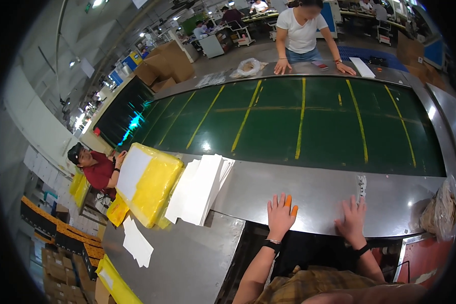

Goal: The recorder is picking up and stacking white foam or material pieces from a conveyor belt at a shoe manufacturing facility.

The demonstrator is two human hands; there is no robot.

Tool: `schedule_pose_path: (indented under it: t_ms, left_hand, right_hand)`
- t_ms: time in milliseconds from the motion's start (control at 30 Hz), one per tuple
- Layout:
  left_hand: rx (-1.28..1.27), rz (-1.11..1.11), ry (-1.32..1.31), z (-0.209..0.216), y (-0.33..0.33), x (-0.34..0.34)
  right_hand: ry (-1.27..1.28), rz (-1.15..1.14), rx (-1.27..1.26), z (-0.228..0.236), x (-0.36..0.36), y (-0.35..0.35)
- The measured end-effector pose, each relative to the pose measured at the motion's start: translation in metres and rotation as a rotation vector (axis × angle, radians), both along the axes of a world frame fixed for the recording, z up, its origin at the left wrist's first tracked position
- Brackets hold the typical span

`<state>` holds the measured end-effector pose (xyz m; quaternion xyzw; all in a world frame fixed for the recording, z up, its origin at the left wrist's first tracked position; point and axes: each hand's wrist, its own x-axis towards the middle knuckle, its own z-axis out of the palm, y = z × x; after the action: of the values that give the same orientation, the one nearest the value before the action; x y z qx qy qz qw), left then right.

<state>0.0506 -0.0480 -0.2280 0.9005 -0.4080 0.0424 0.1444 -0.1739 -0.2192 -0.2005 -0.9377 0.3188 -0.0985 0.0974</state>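
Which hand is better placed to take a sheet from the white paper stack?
Probably the left hand. It lies flat on the metal counter on the side of the white paper stack. The right hand lies farther away, near a small label strip.

A: Left hand (280, 215)?
B: Flat, palm down, fingers spread toward 12 o'clock; orange caps on two fingertips, dark wristband.
A: Right hand (352, 220)?
B: Same pose at 3 o'clock of it; forearm enters from 6.

The clear bag (443, 210) is cut by the right rim, its contents indistinct; distant workstations (228, 20) too small to tell.
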Motion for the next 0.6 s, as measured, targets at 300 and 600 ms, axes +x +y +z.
schedule_pose_path:
  t_ms: [300,600]
  left_hand:
    - [0.010,0.011,0.022,0.003,-0.005,0.002]
    - [-0.007,-0.021,0.023,0.005,-0.006,-0.001]
  right_hand:
    - [0.091,-0.344,-0.205,-0.054,-0.066,-0.050]
    - [0.243,-0.402,-0.061,-0.040,-0.062,-0.051]
